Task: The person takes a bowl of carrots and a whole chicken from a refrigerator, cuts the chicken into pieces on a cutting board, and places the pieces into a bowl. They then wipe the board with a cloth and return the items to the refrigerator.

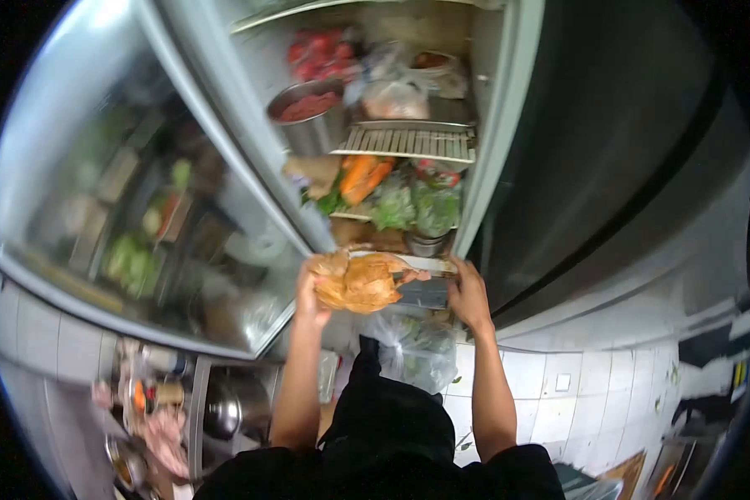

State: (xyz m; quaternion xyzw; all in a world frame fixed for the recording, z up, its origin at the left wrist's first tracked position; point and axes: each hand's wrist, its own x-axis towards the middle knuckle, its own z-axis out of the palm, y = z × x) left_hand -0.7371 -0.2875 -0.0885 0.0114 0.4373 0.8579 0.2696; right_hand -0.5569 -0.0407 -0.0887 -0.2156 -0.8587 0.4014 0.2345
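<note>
In front of the open fridge, my left hand (310, 293) is closed on the left side of a whole golden-brown chicken (365, 282). A leg of the bird points to the right. Behind the chicken runs a pale flat edge (429, 265), which may be a tray or a shelf front. My right hand (468, 293) is at the right end of that edge with its fingers curled. What those fingers grip is partly hidden and blurred.
The fridge's glass door (142, 183) stands open at left. Shelves hold a metal pot (312, 133) of red meat, bagged food (396, 100), an orange vegetable (365, 177) and greens (433, 208). A clear bag (421, 354) lies below. A dark appliance (600, 150) is at right.
</note>
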